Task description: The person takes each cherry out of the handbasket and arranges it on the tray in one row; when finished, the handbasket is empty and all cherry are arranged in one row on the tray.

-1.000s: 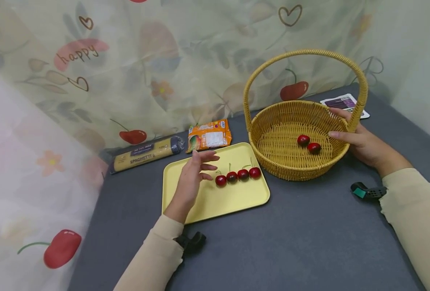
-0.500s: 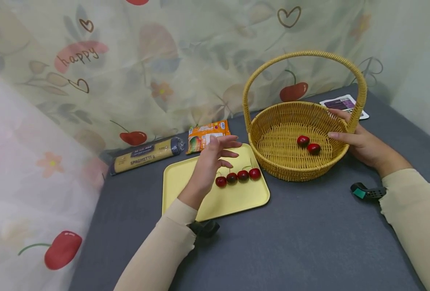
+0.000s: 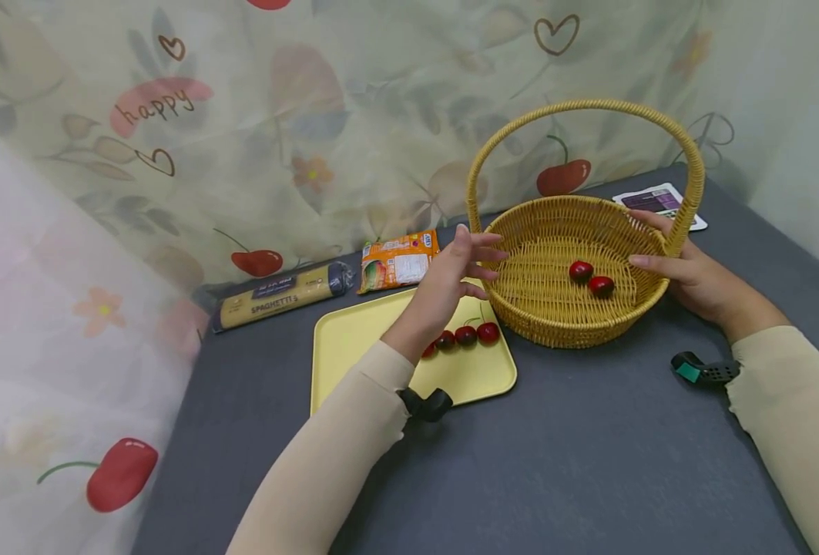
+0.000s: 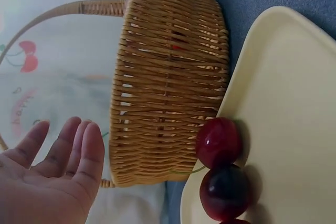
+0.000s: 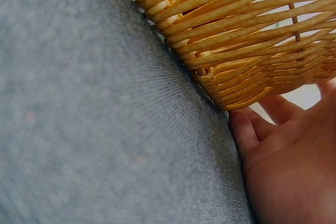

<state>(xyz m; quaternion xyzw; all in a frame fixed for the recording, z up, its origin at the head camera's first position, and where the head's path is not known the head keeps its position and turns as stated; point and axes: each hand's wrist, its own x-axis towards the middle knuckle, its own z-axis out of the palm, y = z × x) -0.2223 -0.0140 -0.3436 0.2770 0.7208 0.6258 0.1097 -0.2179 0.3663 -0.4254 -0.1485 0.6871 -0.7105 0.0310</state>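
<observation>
My left hand (image 3: 451, 276), fingers apart and holding nothing, is over the tray's right side, its fingertips at the left rim of a wicker basket (image 3: 551, 333). The right hand (image 3: 710, 281) grips the basket's right side, thumb inside the rim and fingers outside below the handle. Two dark red cherries (image 3: 580, 271) lie inside the basket. On the yellow tray (image 3: 343, 339) sits a row of several stemmed cherries (image 3: 466, 336), partly covered by my left wrist. The left wrist view shows the basket wall (image 4: 163, 93) beside the row's end cherry (image 4: 219, 142).
Behind the tray lie a spaghetti pack (image 3: 277, 294) and an orange snack packet (image 3: 398, 260). A white and purple packet (image 3: 652, 199) lies behind the basket on the right. Patterned curtain (image 3: 381, 116) closes off the back of the grey table (image 3: 589, 447).
My left hand has moved right and away from me, from over the tray to the basket's left rim. The right hand stays on the basket, and the cherries have not moved.
</observation>
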